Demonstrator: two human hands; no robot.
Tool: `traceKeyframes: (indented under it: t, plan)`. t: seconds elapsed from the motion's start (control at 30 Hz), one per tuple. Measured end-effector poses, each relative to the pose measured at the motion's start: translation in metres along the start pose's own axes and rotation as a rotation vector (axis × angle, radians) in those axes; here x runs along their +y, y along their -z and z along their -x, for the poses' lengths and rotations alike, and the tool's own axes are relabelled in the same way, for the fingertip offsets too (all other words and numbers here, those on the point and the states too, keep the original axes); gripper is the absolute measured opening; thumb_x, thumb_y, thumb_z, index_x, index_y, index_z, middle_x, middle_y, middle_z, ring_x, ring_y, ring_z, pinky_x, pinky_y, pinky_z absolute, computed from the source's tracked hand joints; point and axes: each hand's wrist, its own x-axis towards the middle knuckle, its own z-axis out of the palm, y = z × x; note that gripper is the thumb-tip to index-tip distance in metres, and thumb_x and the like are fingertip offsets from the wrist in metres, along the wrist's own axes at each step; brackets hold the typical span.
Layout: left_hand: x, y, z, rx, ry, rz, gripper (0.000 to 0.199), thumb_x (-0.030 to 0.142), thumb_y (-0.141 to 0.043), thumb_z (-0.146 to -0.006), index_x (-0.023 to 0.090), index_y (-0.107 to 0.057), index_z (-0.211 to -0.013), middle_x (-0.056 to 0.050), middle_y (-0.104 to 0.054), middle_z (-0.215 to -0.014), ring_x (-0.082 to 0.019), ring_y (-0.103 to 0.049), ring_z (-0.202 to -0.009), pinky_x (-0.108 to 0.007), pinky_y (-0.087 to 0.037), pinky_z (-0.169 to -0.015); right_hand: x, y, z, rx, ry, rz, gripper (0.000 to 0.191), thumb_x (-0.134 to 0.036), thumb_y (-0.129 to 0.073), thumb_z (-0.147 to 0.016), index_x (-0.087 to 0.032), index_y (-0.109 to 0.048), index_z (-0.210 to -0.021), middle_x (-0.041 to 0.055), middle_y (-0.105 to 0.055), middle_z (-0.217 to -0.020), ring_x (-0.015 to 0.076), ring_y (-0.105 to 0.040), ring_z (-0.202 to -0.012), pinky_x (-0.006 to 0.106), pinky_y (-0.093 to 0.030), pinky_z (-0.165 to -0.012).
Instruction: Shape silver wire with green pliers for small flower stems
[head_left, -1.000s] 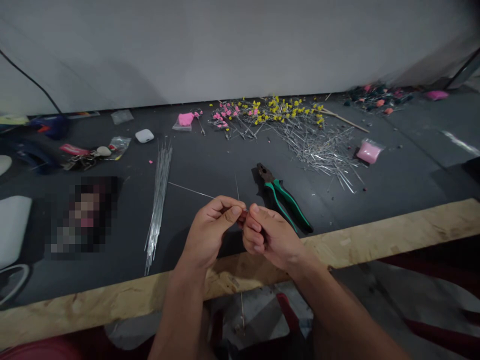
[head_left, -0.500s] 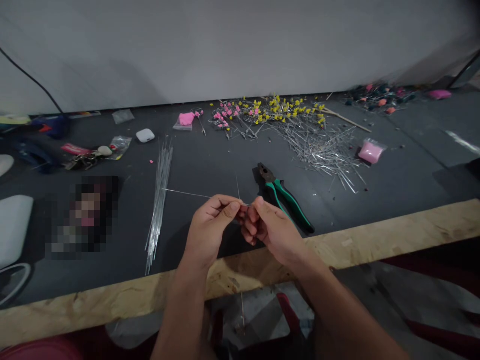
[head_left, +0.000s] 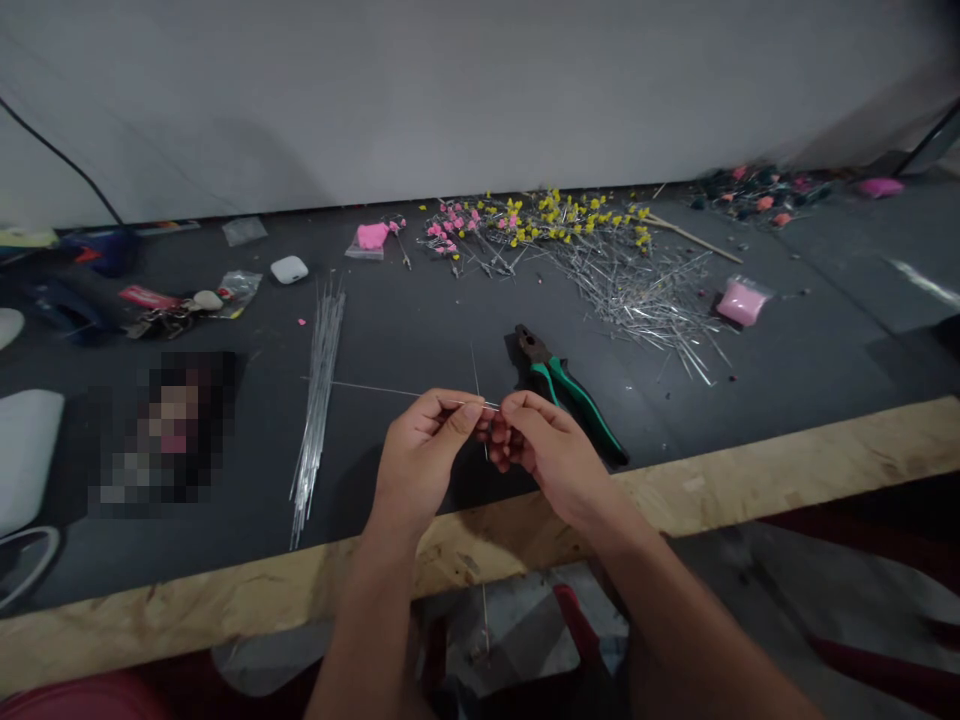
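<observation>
Left hand (head_left: 416, 455): we see thumb and forefinger pinching thin wires (head_left: 375, 387). One wire runs out leftward, nearly level, its far end crossing above the wire bundle (head_left: 319, 400); another stands across it at the fingertips, pointing away from the body. Right hand (head_left: 559, 450): thumb and forefinger closed on the short stretch at the right, other fingers curled beneath. Hands nearly touching, held over the near part of the dark tabletop (head_left: 405, 320). Exactly how the wires join we cannot tell; the fingers hide it.

Just beyond the right hand we note green-handled pliers (head_left: 531, 345), lying aslant, head away from us. Farther off to the right, a loose heap of silvery wires (head_left: 652, 305), with yellow-tipped stems (head_left: 562, 215) and pink-tipped stems (head_left: 450, 225) behind. A pink packet (head_left: 742, 302) lies right of the heap. Left of the pink-tipped stems, bright pink material (head_left: 371, 237) on clear plastic, then a small white case (head_left: 289, 270).
</observation>
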Motion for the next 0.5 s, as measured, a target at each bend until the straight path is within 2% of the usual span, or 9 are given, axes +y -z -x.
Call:
traceKeyframes:
  t: [0.2,0.3,0.4,0.5]
  plan:
    - [-0.0024,-0.0021,-0.0017,0.029,-0.017,-0.017,0.015,0.030,-0.072,-0.074,0.017,-0.068,-0.080,-0.002,-0.068,-0.074,-0.013,-0.062,-0.070,-0.024,-0.050,-0.067,-0.0028,0.0015,0.0013,-0.006,-0.010,-0.003,0.017,-0.032,-0.066,-0.076,-0.019,-0.058,-0.070,-0.0043,-0.059,-0.061,0.0086,-0.055,-0.051,0.021,-0.042,-0.049]
    - [-0.0023,-0.0039,-0.0012,0.009,-0.053,0.000,0.017,0.027,-0.073,-0.073,0.019,-0.068,-0.088,-0.001,-0.067,-0.078,-0.011,-0.061,-0.070,-0.021,-0.049,-0.064,-0.0050,0.0018,0.0027,-0.035,-0.028,-0.030,0.015,-0.030,-0.067,-0.075,-0.019,-0.059,-0.069,-0.0044,-0.059,-0.060,0.0084,-0.055,-0.052,0.020,-0.043,-0.049]
    - [-0.0017,-0.0047,0.0007,-0.059,-0.054,0.006,0.021,0.026,-0.072,-0.075,0.023,-0.068,-0.095,0.001,-0.066,-0.079,-0.010,-0.060,-0.067,-0.020,-0.049,-0.062,-0.0063,0.0023,0.0040,-0.094,-0.039,-0.050,0.013,-0.028,-0.066,-0.076,-0.019,-0.059,-0.070,-0.0046,-0.058,-0.058,0.0083,-0.054,-0.052,0.020,-0.043,-0.049]
    - [-0.0018,-0.0037,0.0026,-0.149,-0.011,-0.009,0.013,0.029,-0.068,-0.078,0.022,-0.069,-0.090,0.000,-0.066,-0.074,-0.011,-0.059,-0.061,-0.024,-0.050,-0.060,-0.0072,0.0041,0.0041,-0.139,-0.044,-0.038,0.015,-0.029,-0.064,-0.077,-0.018,-0.058,-0.068,-0.0050,-0.057,-0.056,0.0081,-0.053,-0.050,0.021,-0.043,-0.049]
